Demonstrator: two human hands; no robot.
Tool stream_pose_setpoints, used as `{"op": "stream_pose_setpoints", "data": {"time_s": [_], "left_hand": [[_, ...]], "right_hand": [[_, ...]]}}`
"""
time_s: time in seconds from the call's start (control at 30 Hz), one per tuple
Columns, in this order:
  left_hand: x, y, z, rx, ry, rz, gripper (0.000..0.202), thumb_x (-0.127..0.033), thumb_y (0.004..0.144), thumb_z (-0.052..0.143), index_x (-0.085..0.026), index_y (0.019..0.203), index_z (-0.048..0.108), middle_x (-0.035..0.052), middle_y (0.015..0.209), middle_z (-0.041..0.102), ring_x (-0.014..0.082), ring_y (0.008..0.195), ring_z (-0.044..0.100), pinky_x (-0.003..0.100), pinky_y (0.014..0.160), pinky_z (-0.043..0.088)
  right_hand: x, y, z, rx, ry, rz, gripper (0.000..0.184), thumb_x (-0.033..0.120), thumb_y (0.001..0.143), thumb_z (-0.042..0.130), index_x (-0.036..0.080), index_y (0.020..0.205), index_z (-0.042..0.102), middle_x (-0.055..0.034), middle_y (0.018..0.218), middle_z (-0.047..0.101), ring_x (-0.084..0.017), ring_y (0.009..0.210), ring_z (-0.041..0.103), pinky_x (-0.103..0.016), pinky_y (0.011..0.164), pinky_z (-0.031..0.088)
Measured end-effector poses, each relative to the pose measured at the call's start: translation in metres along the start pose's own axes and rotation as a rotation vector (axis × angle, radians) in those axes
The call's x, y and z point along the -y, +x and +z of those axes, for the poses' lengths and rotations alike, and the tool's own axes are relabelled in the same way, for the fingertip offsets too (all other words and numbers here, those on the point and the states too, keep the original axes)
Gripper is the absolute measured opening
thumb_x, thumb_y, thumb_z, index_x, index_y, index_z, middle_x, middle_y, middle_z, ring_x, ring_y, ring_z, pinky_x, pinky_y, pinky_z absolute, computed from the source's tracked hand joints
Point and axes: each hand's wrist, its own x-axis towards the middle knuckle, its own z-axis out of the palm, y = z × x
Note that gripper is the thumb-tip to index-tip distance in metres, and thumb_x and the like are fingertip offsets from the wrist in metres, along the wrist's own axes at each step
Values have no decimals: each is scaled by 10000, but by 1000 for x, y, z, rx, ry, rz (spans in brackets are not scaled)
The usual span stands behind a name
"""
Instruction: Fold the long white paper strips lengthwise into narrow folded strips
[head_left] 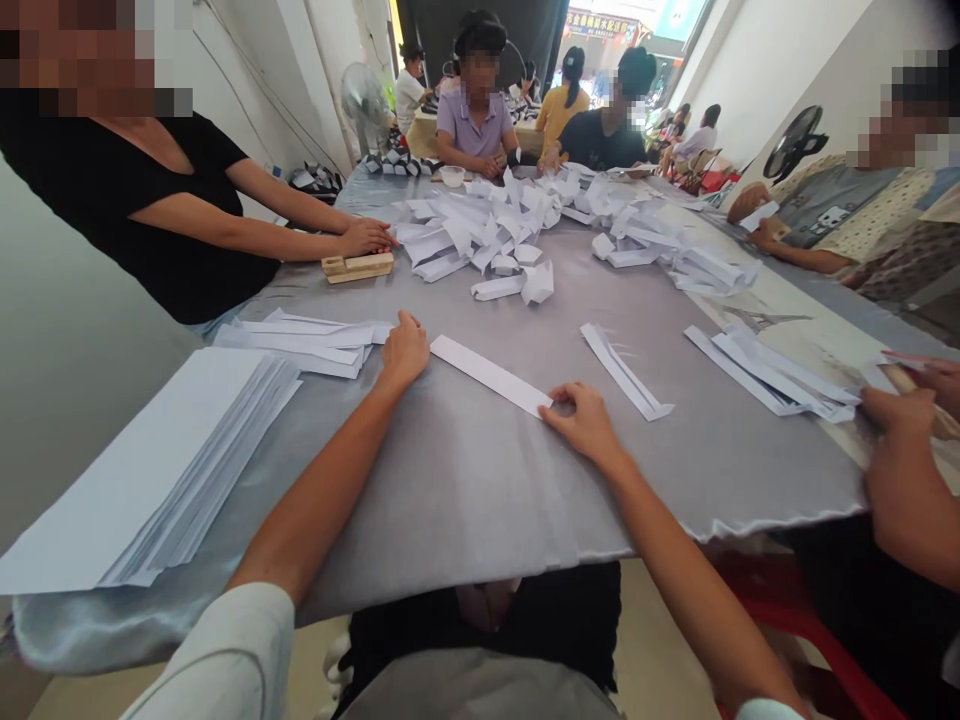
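A long white folded paper strip (491, 375) lies slantwise on the table in front of me. My right hand (581, 420) pinches its near right end between thumb and fingers. My left hand (406, 352) is closed with curled fingers just beyond the strip's far left end, a small gap apart from it. Whatever those fingers may hold is hidden. Beside my left hand lies a loose pile of folded paper strips (307, 340). A stack of large white paper sheets (165, 450) lies left of my left forearm. Right of my right hand rests another folded strip pair (622, 372).
A heap of folded white paper pieces (480, 225) covers the table's middle. A wooden block tool (358, 267) lies near a co-worker's hands (366, 238) at left. More strips (772, 370) lie at right by another person's hand (900, 420). The grey tablecloth (480, 510) reaches my lap.
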Motion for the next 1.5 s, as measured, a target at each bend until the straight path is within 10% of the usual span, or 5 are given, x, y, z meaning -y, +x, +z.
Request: {"op": "stream_pose_setpoints", "data": {"time_s": [0.47, 0.9, 1.3, 1.5], "left_hand": [[-13, -8, 8, 308, -26, 268, 796, -592, 748, 851, -190, 1398, 628, 101, 1153, 762, 310, 1107, 700, 353, 859, 502], [-32, -27, 11, 434, -192, 463, 678, -447, 593, 949, -239, 1139, 603, 35, 915, 717, 275, 881, 701, 352, 762, 496], [-4, -117, -1, 733, -883, 351, 558, -422, 782, 845, -252, 1118, 433, -2, 868, 702, 156, 693, 678, 262, 604, 513], [13, -144, -15, 668, -932, 326, 415, -456, 806, 851, -205, 1019, 600, 17, 819, 692, 158, 715, 672, 273, 615, 528]], "right_hand": [[30, -5, -11, 387, 326, -298, 235, 344, 943, 710, 209, 752, 689, -11, 775, 673, -156, 727, 587, -296, 675, 424], [29, -3, -9, 221, 334, -201, 220, 336, 930, 660, 214, 1113, 671, -11, 848, 660, -169, 758, 609, -312, 726, 488], [38, -10, -7, 261, 375, -342, 323, 345, 1011, 572, 234, 1306, 643, -43, 963, 666, -190, 835, 617, -334, 784, 496], [62, -18, 3, 415, 521, -280, 361, 441, 999, 650, 289, 1322, 705, -29, 977, 696, -177, 816, 604, -314, 736, 476]]}}
